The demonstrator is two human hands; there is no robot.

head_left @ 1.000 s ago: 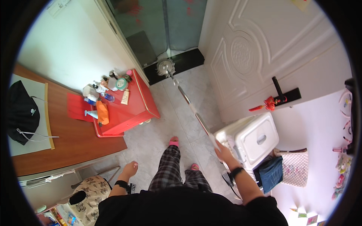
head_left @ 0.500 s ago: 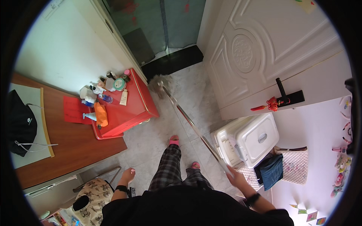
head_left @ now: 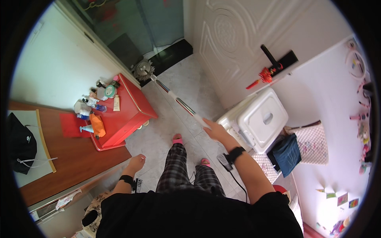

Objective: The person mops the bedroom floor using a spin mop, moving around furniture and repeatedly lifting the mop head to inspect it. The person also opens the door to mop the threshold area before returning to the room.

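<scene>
A mop [head_left: 180,102] with a silver-and-white pole slants away from me across the tiles. My right hand [head_left: 214,131] is wrapped round the upper end of the pole, arm stretched forward. At the far end, the round grey string mop head [head_left: 143,70] lies by the door frame, at the left end of a black threshold strip [head_left: 172,57]. My left hand [head_left: 136,163] hangs at my left side, fingers curled, with nothing visible in it. It is nearest to the edge of a brown wooden desk [head_left: 51,166].
A red cabinet [head_left: 135,97] carrying bottles and jars stands left of the mop. On the right are a white lidded plastic bin [head_left: 264,119], a quilted chair cover [head_left: 307,146] with dark cloth, and an open white door [head_left: 238,51]. Pink slippers [head_left: 177,139] are on my feet.
My right hand has pushed forward and left with the pole. The mop head has slid from the floor by the cabinet to the threshold. The view has shifted a little.
</scene>
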